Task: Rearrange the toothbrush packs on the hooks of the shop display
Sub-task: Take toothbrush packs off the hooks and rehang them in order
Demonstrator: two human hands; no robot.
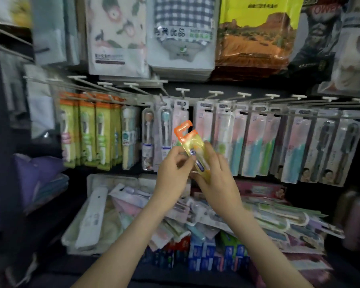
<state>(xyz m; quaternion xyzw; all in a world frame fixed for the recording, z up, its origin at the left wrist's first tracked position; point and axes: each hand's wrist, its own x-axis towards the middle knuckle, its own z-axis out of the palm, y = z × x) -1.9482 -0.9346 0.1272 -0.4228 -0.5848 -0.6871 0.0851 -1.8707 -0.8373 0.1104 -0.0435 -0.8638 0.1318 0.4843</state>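
Both my hands hold one yellow toothbrush pack with an orange hanger top, tilted to the left in front of the display. My left hand pinches its left edge and my right hand grips its lower part from the right. Behind it a row of metal hooks carries hanging toothbrush packs: green and orange packs at the left, clear tube packs in the middle, pink and teal packs to the right. The pack I hold is off the hooks.
Below the hooks a shelf holds a loose pile of toothbrush packs and toothpaste boxes. A white tray lies at the left. Bagged towels and a yellow-orange bag hang above. Purple cloth is at the far left.
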